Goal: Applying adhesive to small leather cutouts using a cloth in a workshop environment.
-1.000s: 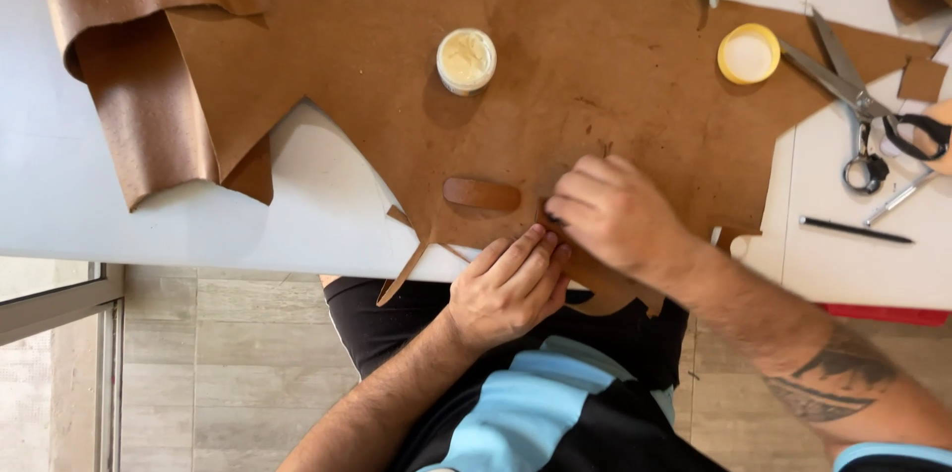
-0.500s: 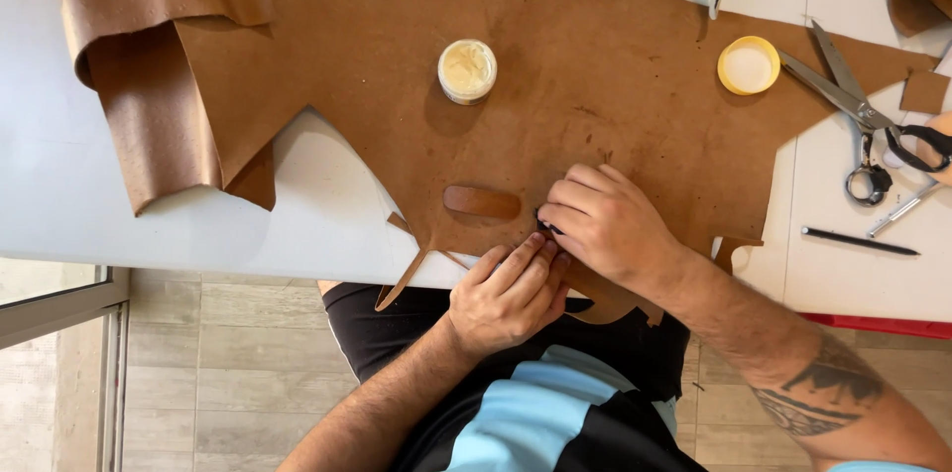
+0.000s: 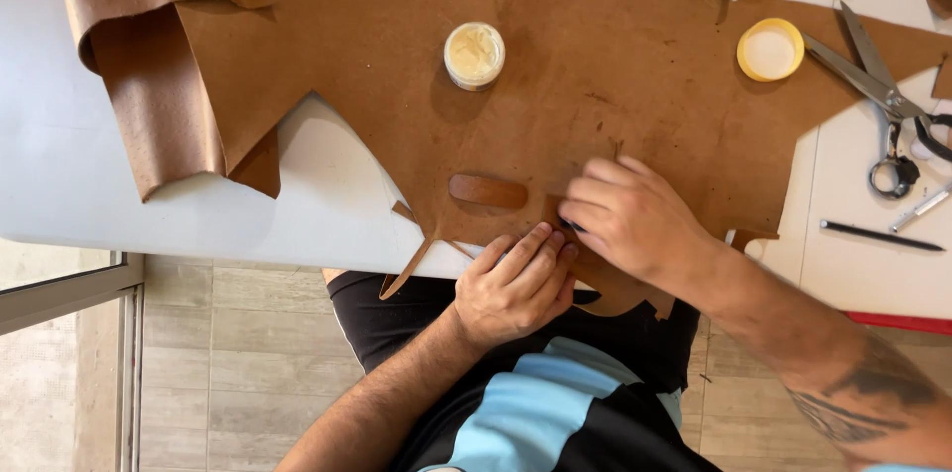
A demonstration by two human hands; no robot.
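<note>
**Two hands pressed on brown leather at the table's near edge**

Where the white table (image 3: 89, 184) ends, grey floor tiles (image 3: 238, 363) and a pale window frame (image 3: 69, 284) show below; head view only.

A large, flat sheet of tan leather (image 3: 615, 65), matte and irregularly cut, covers most of the tabletop; its left end is folded over in a loose, grainy roll. Ragged points hang off the near edge.

Left hand (image 3: 516, 284): fingers flat and together, pressing the leather's edge, gripping nothing. Right hand (image 3: 635, 219): fingers curled narrow around a small dark tool (image 3: 570, 225), mostly hidden; cannot tell what kind. The hands touch.

Just left of them lies a small rounded darker-brown leather tab (image 3: 488, 191). Further back: open round jar of cream paste (image 3: 474, 55), yellow lid (image 3: 771, 49). Far right: steel scissors (image 3: 883, 95), thin black pen (image 3: 881, 235).
</note>
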